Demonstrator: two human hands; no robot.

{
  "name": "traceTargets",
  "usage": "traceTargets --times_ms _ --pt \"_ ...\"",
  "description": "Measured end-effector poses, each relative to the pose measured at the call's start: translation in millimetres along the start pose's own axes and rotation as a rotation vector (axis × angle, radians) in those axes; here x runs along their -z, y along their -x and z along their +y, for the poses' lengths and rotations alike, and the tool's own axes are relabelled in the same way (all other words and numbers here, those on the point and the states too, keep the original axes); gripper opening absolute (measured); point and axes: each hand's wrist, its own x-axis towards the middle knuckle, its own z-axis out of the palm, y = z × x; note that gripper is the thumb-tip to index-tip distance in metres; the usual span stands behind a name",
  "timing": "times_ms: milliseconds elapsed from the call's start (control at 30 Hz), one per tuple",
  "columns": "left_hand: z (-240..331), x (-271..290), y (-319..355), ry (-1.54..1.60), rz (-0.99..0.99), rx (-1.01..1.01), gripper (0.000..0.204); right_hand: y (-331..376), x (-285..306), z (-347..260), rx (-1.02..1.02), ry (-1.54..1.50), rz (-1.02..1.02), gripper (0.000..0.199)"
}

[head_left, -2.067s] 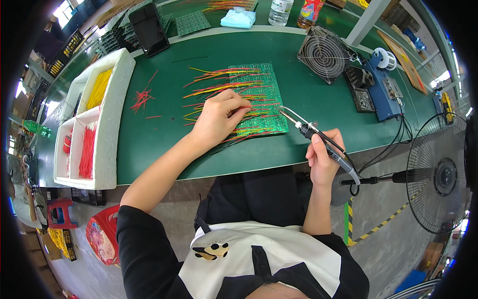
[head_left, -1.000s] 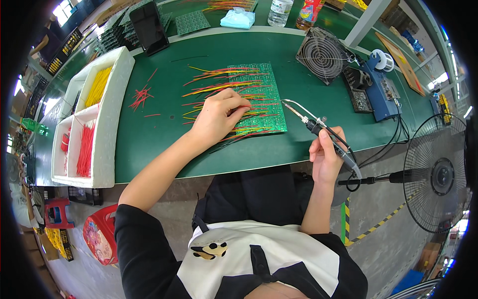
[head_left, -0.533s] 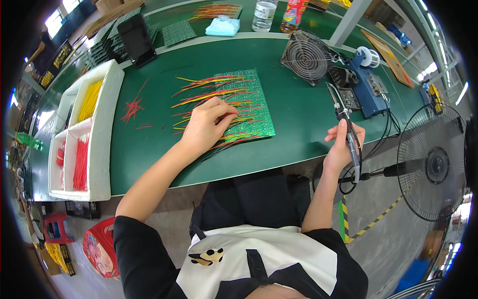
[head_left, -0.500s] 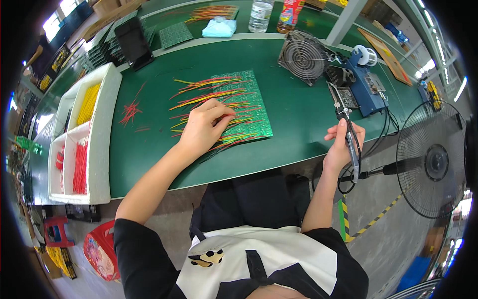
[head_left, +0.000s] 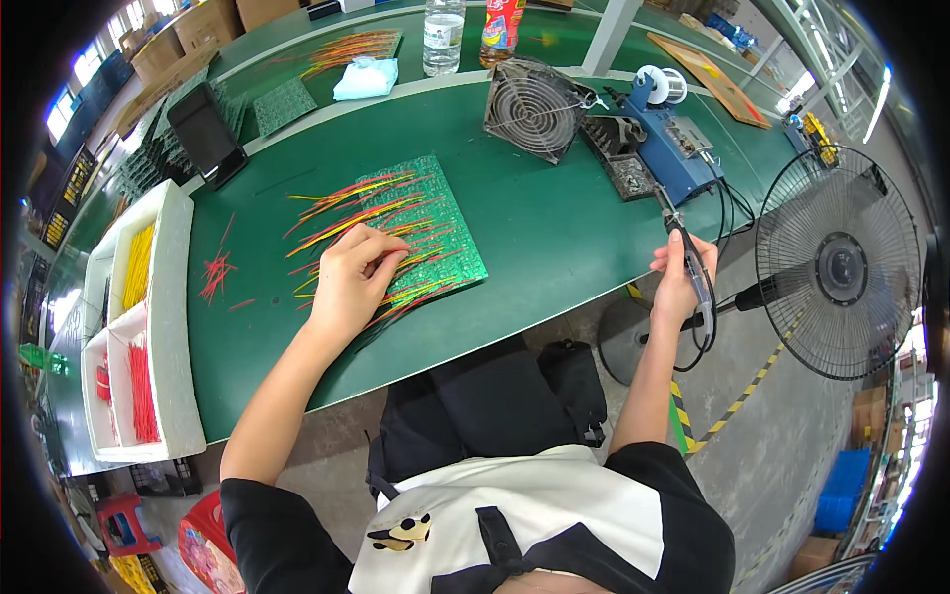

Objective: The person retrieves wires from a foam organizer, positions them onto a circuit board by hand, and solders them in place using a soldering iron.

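Note:
My left hand rests over the near-left part of a green circuit board panel, thumb and forefinger pinched on what looks like a red wire. Its other fingers are curled, and the palm hides part of the wires beneath. Red, yellow and black wires stick out in rows past the board's left side. At the right, beyond the table's front edge, my right hand is closed round a soldering iron. The iron's tip points up and away, beside the metal tray of a blue soldering station.
A white foam box with yellow and red wires stands at the left, near loose red wire pieces. A small square fan, a solder reel, a phone and two bottles are farther back. A large fan stands right.
The view has turned, so the table things appear farther left. The soldering iron has drawn back from over the tray to its near right edge. My left hand keeps its pinch at the board.

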Motion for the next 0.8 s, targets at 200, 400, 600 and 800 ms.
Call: traceTargets --times_ms 200,400,600,800 --pt "-6.0 -1.2 -1.7 0.008 0.002 -0.029 0.008 46.8 -18.2 -21.0 -0.058 -0.18 -0.063 0.017" --pt "-7.7 -2.9 -0.1 0.016 0.027 -0.013 0.007 96.9 -54.2 -43.4 -0.278 -0.413 -0.455 0.015" --pt "-9.4 -3.0 0.8 0.031 0.03 -0.003 0.007 104.8 -69.2 -45.5 -0.28 -0.406 -0.492 0.016" --pt "-8.2 -1.6 0.5 0.019 0.026 -0.013 0.007 103.6 -69.1 -46.9 -0.282 -0.373 -0.533 0.016"
